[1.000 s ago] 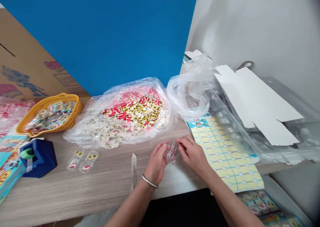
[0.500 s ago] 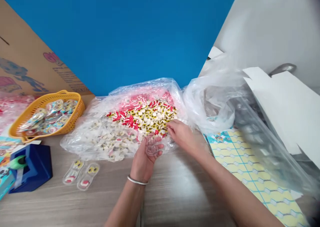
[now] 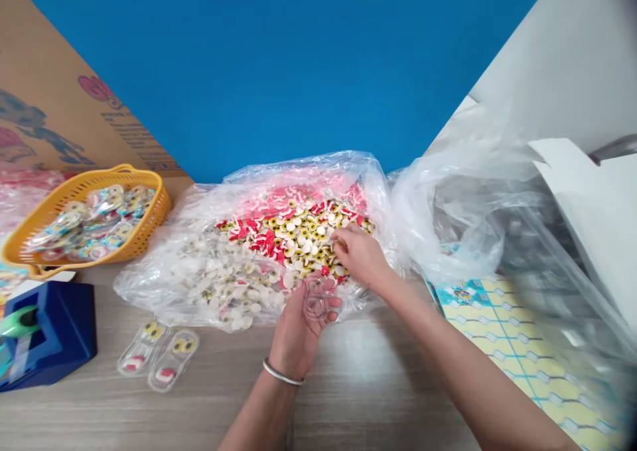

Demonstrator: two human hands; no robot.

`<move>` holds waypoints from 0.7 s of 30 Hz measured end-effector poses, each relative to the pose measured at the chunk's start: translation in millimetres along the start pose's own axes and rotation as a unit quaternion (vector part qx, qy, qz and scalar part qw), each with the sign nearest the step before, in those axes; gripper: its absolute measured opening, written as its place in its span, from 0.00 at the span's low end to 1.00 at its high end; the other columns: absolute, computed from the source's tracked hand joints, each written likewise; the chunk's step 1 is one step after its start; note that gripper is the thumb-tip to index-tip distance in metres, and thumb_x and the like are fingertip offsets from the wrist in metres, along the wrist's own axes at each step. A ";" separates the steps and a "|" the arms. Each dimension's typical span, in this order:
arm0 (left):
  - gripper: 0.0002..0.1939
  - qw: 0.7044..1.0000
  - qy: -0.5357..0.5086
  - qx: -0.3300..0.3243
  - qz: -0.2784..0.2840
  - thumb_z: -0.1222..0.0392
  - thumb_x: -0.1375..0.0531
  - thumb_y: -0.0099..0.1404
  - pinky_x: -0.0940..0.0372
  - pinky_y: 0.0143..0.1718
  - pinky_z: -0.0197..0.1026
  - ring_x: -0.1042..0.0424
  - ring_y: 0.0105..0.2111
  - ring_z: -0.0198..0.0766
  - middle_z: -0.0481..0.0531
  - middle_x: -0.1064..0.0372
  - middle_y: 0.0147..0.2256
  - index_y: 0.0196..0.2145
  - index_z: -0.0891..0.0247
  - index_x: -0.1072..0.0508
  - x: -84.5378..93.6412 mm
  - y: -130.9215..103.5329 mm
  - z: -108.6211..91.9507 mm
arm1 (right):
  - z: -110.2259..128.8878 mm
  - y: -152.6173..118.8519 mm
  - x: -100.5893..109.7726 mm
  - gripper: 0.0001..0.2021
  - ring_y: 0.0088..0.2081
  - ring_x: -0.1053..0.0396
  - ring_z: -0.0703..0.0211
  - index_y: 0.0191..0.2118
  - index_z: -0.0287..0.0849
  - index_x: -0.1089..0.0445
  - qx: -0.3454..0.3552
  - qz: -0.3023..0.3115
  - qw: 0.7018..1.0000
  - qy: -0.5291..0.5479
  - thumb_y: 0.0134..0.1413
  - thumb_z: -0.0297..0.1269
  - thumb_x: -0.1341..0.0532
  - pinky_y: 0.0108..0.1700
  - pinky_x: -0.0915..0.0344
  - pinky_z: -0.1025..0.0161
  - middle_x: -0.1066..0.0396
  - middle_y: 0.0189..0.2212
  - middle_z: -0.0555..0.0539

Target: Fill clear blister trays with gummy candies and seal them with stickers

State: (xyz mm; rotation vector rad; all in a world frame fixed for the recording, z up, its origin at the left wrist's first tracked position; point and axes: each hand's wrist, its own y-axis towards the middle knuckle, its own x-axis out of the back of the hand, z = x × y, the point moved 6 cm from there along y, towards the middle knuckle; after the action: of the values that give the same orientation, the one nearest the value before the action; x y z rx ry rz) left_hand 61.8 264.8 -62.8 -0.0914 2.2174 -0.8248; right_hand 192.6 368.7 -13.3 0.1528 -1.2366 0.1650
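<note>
My left hand (image 3: 303,315), palm up, holds a clear plastic blister shell (image 3: 314,303) at the near edge of the plastic bag (image 3: 164,265). The bag lies open, full of small yellow-and-white eye pieces (image 3: 308,239) and red-and-white mouth-like pieces (image 3: 256,235). My right hand (image 3: 359,255) is over the right part of the pile, its thumb and fingertips pinched together; what they hold, if anything, is too small to make out. Two filled clear shells (image 3: 143,348), each with two yellow eyes and a red piece, lie on the table to the left.
A yellow basket (image 3: 162,215) with several packed shells stands at the left. In front of it is a blue tape dispenser (image 3: 74,331). Printed yellow card sheets (image 3: 502,325) and clear plastic bags (image 3: 423,199) lie at right. A blue panel (image 3: 298,66) closes the back.
The view has shifted a little. My right hand has moved slightly up over the pile with its fingers pinched. My left hand still holds the clear shell.
</note>
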 end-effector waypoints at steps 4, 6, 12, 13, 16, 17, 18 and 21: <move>0.20 1.000 0.004 0.002 -0.004 0.51 0.45 0.69 0.31 0.31 0.39 0.23 0.33 0.40 0.61 0.26 0.46 0.54 0.63 0.33 -0.8 -0.5 -0.2 | 10.3 19.7 -13.3 0.12 0.40 0.30 0.57 0.46 0.44 0.29 0.015 0.017 0.999 -0.047 0.63 0.32 0.48 0.40 0.39 0.65 0.31 0.44 0.44; 0.21 1.000 0.007 0.000 -0.003 0.51 0.45 0.69 0.31 0.31 0.39 0.23 0.34 0.40 0.60 0.26 0.47 0.56 0.62 0.34 -1.9 -1.2 -0.8 | 7.8 22.7 -17.8 0.12 0.41 0.30 0.57 0.45 0.44 0.28 -0.001 0.026 0.999 -0.048 0.64 0.32 0.48 0.40 0.39 0.65 0.31 0.44 0.44; 0.20 1.000 0.008 -0.001 0.000 0.50 0.44 0.68 0.31 0.31 0.38 0.23 0.34 0.40 0.59 0.27 0.47 0.53 0.62 0.31 -3.2 -0.7 -1.2 | 0.3 18.2 -16.5 0.12 0.40 0.31 0.60 0.41 0.44 0.25 0.003 0.055 0.998 -0.007 0.63 0.33 0.47 0.43 0.40 0.66 0.29 0.41 0.45; 0.19 1.000 0.006 0.000 0.000 0.50 0.44 0.68 0.31 0.31 0.38 0.23 0.34 0.39 0.59 0.27 0.47 0.53 0.62 0.31 -2.9 -0.4 -0.7 | 1.3 18.1 -15.4 0.12 0.40 0.31 0.60 0.40 0.43 0.25 0.008 0.060 0.998 -0.001 0.63 0.33 0.47 0.43 0.40 0.66 0.29 0.40 0.46; 0.20 1.000 0.000 -0.001 0.007 0.49 0.42 0.67 0.31 0.31 0.38 0.23 0.34 0.39 0.59 0.26 0.47 0.52 0.61 0.30 -2.4 0.2 0.3 | 2.0 22.4 -8.5 0.13 0.40 0.30 0.59 0.41 0.42 0.25 -0.019 0.031 0.999 0.002 0.64 0.35 0.47 0.44 0.39 0.66 0.28 0.39 0.45; 0.20 1.000 -0.002 -0.002 0.008 0.49 0.42 0.66 0.31 0.31 0.38 0.23 0.34 0.39 0.59 0.26 0.47 0.52 0.61 0.30 -2.4 0.3 0.6 | 2.4 24.9 -6.6 0.12 0.40 0.30 0.58 0.42 0.42 0.25 -0.032 0.018 0.999 -0.004 0.64 0.35 0.47 0.44 0.39 0.65 0.27 0.40 0.44; 0.21 1.000 -0.002 -0.002 0.008 0.49 0.41 0.66 0.31 0.31 0.38 0.23 0.34 0.39 0.59 0.26 0.47 0.52 0.61 0.30 -2.3 0.4 0.8 | 3.4 27.6 -6.1 0.12 0.41 0.30 0.57 0.44 0.43 0.26 -0.040 0.010 0.999 -0.012 0.64 0.36 0.47 0.44 0.39 0.65 0.27 0.42 0.44; 0.20 1.000 0.001 -0.001 0.000 0.49 0.42 0.66 0.31 0.31 0.38 0.23 0.34 0.39 0.59 0.26 0.46 0.52 0.62 0.30 -2.3 0.9 1.1 | 9.4 35.0 -13.9 0.12 0.43 0.29 0.55 0.46 0.45 0.26 -0.026 0.039 0.998 -0.041 0.63 0.35 0.45 0.42 0.38 0.64 0.28 0.44 0.43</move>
State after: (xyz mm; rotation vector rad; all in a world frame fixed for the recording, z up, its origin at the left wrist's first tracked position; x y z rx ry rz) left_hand 64.4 265.6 -62.5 -0.0913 2.2191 -0.8238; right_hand 172.2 400.5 -22.5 0.0665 -1.3291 0.1946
